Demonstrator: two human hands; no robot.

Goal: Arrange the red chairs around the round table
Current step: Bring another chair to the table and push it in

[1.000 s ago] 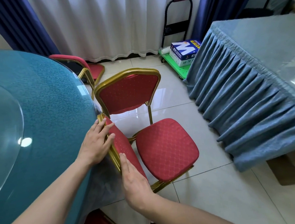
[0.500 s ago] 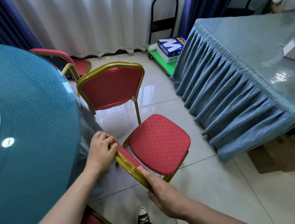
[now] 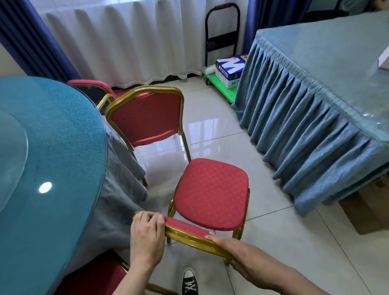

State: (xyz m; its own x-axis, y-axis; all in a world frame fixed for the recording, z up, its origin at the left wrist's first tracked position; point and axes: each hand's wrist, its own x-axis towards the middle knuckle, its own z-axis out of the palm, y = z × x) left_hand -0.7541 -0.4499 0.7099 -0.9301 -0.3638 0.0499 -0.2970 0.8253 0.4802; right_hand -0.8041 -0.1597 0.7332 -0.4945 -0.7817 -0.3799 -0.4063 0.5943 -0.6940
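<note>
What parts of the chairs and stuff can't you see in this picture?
All in the head view:
- Held chair's backrest face: seen edge-on from above; the left hand and right hand cover parts of its top rail.
- Far chair: mostly behind the round table.
- Near chair: cut off by the bottom edge.
- Paper box small print: too small to read.

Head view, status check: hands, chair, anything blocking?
Left hand and right hand both grip held chair's backrest. Seat faces away from round table. Neighbouring red chair stands close ahead.
</note>
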